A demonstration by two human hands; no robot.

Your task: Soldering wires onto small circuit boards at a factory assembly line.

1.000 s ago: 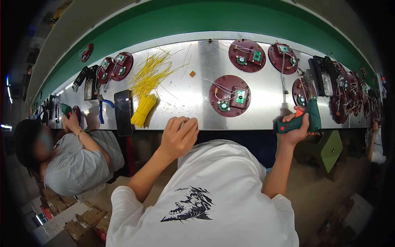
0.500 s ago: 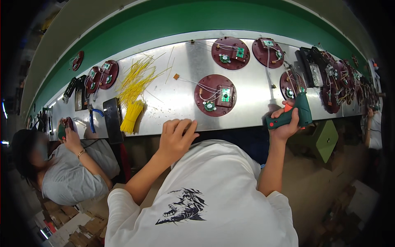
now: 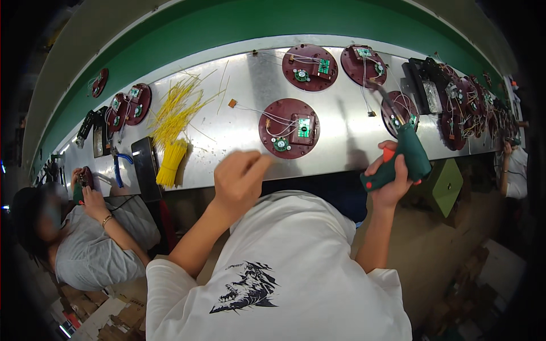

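My left hand (image 3: 240, 181) is curled closed above the front edge of the metal worktop, and whatever its fingers might hold is hidden. Just beyond it lies a dark red disc (image 3: 272, 124), bearing a green circuit board, a small round green part and thin white wires. A brown connector (image 3: 232, 103) ends those wires, off to the left. In my right hand (image 3: 393, 181) is a dark green pistol-grip tool (image 3: 413, 152) with an orange-red trigger and a thin metal shaft pointing up and away. Behind the shaft sits another disc (image 3: 390, 108), partly covered by the tool.
Yellow strips (image 3: 170, 162) lie bundled and loose left of the middle, beside a dark flat case (image 3: 145, 167) and blue pliers (image 3: 118, 170). More discs (image 3: 310, 68) stand farther back. Wired parts (image 3: 469, 105) crowd the right. A person (image 3: 105, 244) works at the left.
My left hand has lifted slightly and its fingers have curled in. The tool in my right hand has tilted a little. The whole view has shifted, moving the worktop slightly left and up.
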